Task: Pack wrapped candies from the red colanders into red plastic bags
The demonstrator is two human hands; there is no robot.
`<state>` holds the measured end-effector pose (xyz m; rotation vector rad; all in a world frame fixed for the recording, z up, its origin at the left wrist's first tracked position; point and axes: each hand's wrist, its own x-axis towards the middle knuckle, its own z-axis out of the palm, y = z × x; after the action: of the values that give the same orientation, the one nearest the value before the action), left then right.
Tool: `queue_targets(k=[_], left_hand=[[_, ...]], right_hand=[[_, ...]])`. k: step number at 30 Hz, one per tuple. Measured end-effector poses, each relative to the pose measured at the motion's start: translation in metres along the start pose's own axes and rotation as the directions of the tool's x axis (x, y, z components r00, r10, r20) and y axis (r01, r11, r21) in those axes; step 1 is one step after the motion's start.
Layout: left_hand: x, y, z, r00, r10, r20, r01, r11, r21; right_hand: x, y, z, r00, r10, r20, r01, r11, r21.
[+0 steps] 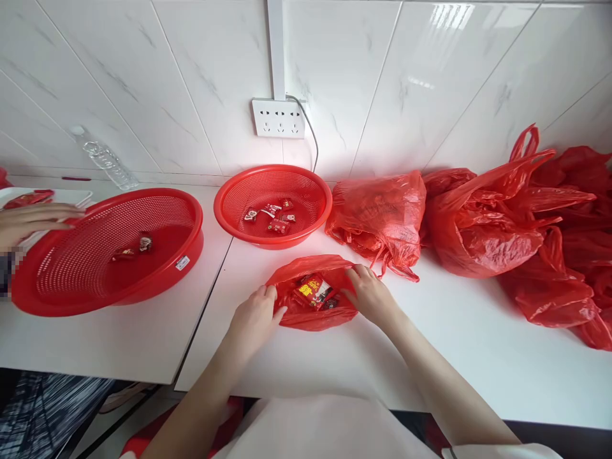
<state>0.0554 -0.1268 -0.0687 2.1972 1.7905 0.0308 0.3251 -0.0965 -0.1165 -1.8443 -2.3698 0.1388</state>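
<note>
In front of me on the white table, a red plastic bag lies with its mouth spread wide. Small wrapped packets, red with yellow print, and a dark one lie inside it. My left hand grips the bag's rim on the left, thumb against the inner side. On the right, my right hand has its fingers closed over the opposite rim. Just behind the bag stands a round red plastic basket with several small wrapped packets at its bottom.
Tied red bags and more red bags crowd the right side. A larger red basket at left holds a few packets. Beside it are a co-worker's hand, a white tray and a clear bottle. Wall sockets sit behind.
</note>
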Motion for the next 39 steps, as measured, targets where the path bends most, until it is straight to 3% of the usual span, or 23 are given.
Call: queue_targets(k=[4,8,11,13,16,19,21,22,23,24,25,26,27,30,34,36,37,39], left_hand=[[0.006,-0.002,0.015,0.994,-0.105,-0.032,0.107,0.990,0.095],[0.009,-0.002,0.017,0.999,-0.033,-0.025,0.035,0.993,0.110],[0.013,-0.006,0.004,0.995,0.040,-0.090,-0.044,0.998,-0.053],[0.015,-0.008,-0.011,0.977,0.030,-0.210,-0.078,0.972,-0.224],[0.018,-0.006,-0.041,0.895,-0.076,-0.440,-0.139,0.889,-0.437],[0.021,0.004,-0.073,0.753,-0.161,-0.638,-0.310,0.768,-0.560],[0.024,0.013,-0.093,0.594,-0.202,-0.779,-0.487,0.681,-0.547],[0.025,0.016,-0.103,0.520,-0.223,-0.824,-0.566,0.633,-0.528],[0.026,0.019,-0.111,0.463,-0.244,-0.852,-0.629,0.587,-0.510],[0.026,0.021,-0.119,0.428,-0.257,-0.867,-0.679,0.541,-0.496],[0.027,0.022,-0.125,0.413,-0.261,-0.873,-0.718,0.496,-0.488],[0.027,0.023,-0.131,0.416,-0.254,-0.873,-0.746,0.454,-0.487],[0.028,0.023,-0.135,0.432,-0.234,-0.871,-0.767,0.413,-0.491],[0.031,0.029,-0.140,0.539,-0.113,-0.835,-0.784,0.295,-0.546],[0.037,0.043,-0.133,0.759,0.105,-0.642,-0.649,0.187,-0.737],[0.037,0.051,-0.127,0.851,0.200,-0.485,-0.520,0.204,-0.829],[0.037,0.054,-0.124,0.875,0.241,-0.419,-0.472,0.237,-0.849],[0.037,0.059,-0.119,0.888,0.311,-0.339,-0.435,0.328,-0.839]], right_hand=[[-0.001,0.003,0.006,0.998,0.070,-0.008,-0.070,0.997,-0.023],[0.000,0.006,0.001,0.993,0.102,0.063,-0.105,0.993,0.054],[0.004,0.012,-0.012,0.996,0.091,0.011,-0.089,0.925,0.369],[0.008,0.016,-0.023,0.990,0.109,-0.093,-0.026,0.773,0.634],[0.017,0.022,-0.045,0.934,0.207,-0.290,0.133,0.554,0.822],[0.025,0.019,-0.074,0.851,0.277,-0.445,0.280,0.477,0.833],[0.028,0.011,-0.099,0.736,0.318,-0.598,0.416,0.485,0.769],[0.029,0.006,-0.112,0.626,0.357,-0.693,0.500,0.498,0.708],[0.029,0.000,-0.125,0.478,0.405,-0.780,0.581,0.520,0.626],[0.030,-0.005,-0.136,0.323,0.443,-0.836,0.639,0.550,0.538],[0.030,-0.010,-0.146,0.202,0.459,-0.865,0.669,0.581,0.464],[0.031,-0.014,-0.154,0.142,0.451,-0.881,0.679,0.603,0.419],[0.033,-0.017,-0.160,0.147,0.425,-0.893,0.675,0.617,0.405],[0.040,-0.023,-0.166,0.333,0.316,-0.889,0.637,0.619,0.459],[0.047,-0.033,-0.168,0.456,0.151,-0.877,0.677,0.581,0.452],[0.046,-0.044,-0.171,0.531,-0.045,-0.846,0.719,0.553,0.421],[0.045,-0.050,-0.172,0.556,-0.163,-0.815,0.743,0.536,0.400],[0.043,-0.063,-0.173,0.563,-0.376,-0.736,0.792,0.502,0.348]])
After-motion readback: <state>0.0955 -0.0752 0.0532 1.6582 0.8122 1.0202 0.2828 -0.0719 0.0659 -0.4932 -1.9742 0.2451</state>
